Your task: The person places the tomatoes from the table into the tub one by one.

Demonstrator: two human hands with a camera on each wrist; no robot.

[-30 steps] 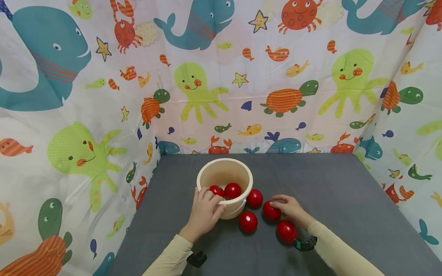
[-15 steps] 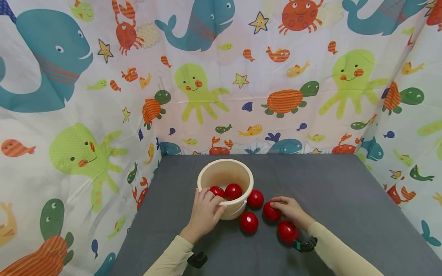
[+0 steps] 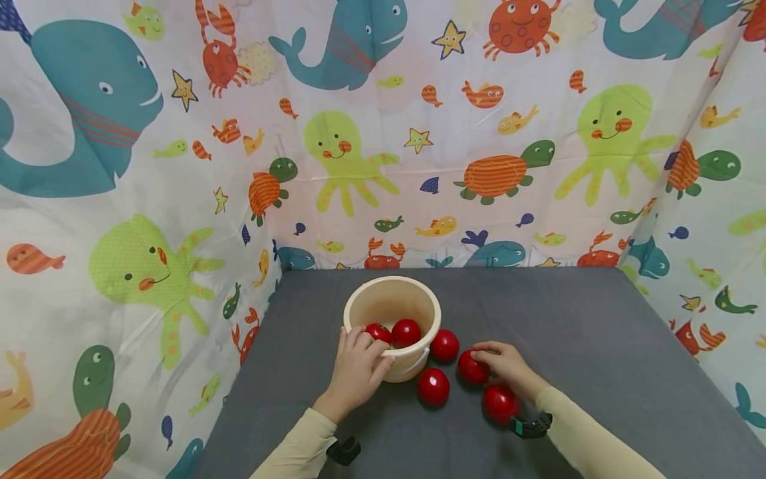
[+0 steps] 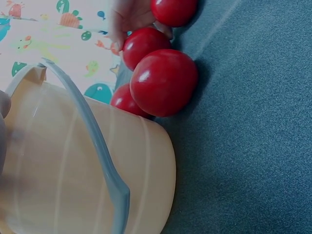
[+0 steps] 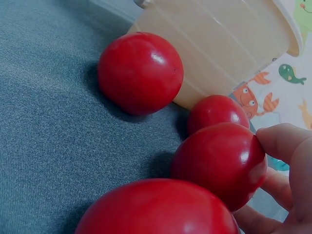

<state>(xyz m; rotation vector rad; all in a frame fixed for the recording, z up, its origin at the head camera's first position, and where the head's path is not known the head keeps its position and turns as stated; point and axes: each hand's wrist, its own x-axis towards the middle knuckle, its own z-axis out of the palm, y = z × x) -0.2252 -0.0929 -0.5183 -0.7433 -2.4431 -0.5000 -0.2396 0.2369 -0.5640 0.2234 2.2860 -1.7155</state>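
Observation:
A cream bucket [image 3: 390,301] stands upright on the grey cloth, with two red tomatoes [image 3: 407,332] visible inside. My left hand [image 3: 354,369] grips its near left rim, fingers over the edge and thumb toward the front. To the right of the bucket, my right hand [image 3: 509,367] holds a tomato [image 5: 214,163] low at the cloth, fingertips on its top and far side. Another tomato [image 3: 500,404] lies under the right wrist. One more tomato [image 3: 445,346] sits close against the bucket, and a further tomato [image 3: 433,388] lies just in front of that one.
The bucket's pale handle [image 4: 92,124] hangs down its side. A grey cloth [image 3: 556,319] covers the table. Behind it and at both sides hangs a curtain [image 3: 419,173] printed with sea animals. Each wrist wears a dark band [image 3: 531,426].

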